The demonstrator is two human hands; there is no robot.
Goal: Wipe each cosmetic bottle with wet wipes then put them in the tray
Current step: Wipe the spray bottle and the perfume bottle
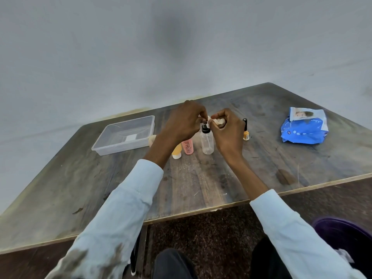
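the clear spray bottle point(207, 142), standing on the bench point(201, 184) between the hands, looks empty, light and easily tipped, so it is best steadied at its black neck, where the left hand point(182, 121) pinches while the right hand point(226, 131) holds a balled wipe point(218, 122).

only legible mark: a big "3" on the pink tube point(187, 147); wipes pack point(304, 125) print too blurry.
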